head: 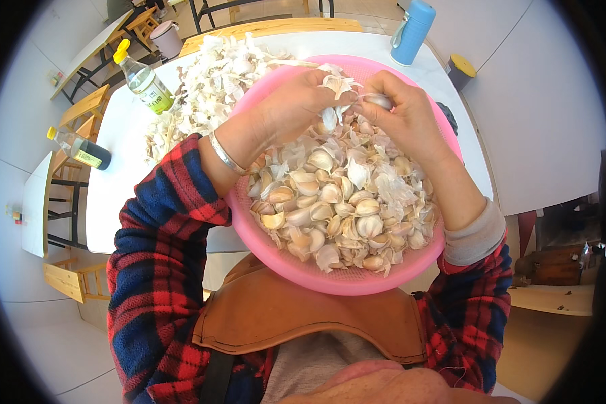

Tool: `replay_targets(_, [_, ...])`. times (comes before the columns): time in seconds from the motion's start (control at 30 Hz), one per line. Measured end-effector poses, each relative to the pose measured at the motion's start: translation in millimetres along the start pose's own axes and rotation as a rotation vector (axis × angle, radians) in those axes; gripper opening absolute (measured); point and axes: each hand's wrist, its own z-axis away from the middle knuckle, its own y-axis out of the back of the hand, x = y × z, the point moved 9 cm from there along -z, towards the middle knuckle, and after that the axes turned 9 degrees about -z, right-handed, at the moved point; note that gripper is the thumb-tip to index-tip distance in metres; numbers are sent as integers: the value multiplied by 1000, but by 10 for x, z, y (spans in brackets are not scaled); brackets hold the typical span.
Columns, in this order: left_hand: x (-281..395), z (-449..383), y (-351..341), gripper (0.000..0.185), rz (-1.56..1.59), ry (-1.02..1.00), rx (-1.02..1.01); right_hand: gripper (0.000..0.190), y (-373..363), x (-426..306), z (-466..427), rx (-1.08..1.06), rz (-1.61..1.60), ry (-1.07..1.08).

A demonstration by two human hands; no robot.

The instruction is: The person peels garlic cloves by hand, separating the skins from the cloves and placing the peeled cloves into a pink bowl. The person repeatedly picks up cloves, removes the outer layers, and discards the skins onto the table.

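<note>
A pink plastic mesh basket (pixel 333 285) rests partly over the edge of a white table, full of unpeeled garlic cloves (pixel 331 194) and loose papery skins. Over its far part, my left hand (pixel 295 103) grips a bunch of garlic skins (pixel 338 86), its fingertips partly hidden by them. Close beside it, my right hand (pixel 401 113) pinches a garlic clove (pixel 379 101) between thumb and forefinger. The fingertips of both hands nearly meet. A pile of white garlic skins and dry stems (pixel 212 81) lies on the table, left of the basket.
On the white table (pixel 116 202) stand a clear bottle with a yellow cap (pixel 149 86), a bottle of dark liquid (pixel 88 153) and a blue flask (pixel 412 33). A dark object (pixel 447 117) lies right of the basket. Wooden benches (pixel 272 25) and other tables stand beyond.
</note>
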Motion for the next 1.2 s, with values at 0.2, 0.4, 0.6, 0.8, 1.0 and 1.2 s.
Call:
replay_targets(0.2, [-119,-9,125,24,-50,64,105,22,-5,4,-13,1,-22,-14])
replay_targets(0.4, [166,-40,114,22,-856,-473,77,33,-61,-17,-23,-53,71,-26])
replay_targets(0.6, [-179,-63,96,25,-101,63,21,39,-86,28,1,-98,101,-77])
replay_targets(0.8, [-143,-49,115,21,-187,89,79,28,-67,84,-1,-27,-27,-71])
replay_targets(1.0, [-205,-56,83,17,-112,100,32,12,-50,107,-4,-46,-15,-112])
replay_targets(1.2, [-165,-32,56,18,-205,114,42,11,-83,65,20,-89,3,-120])
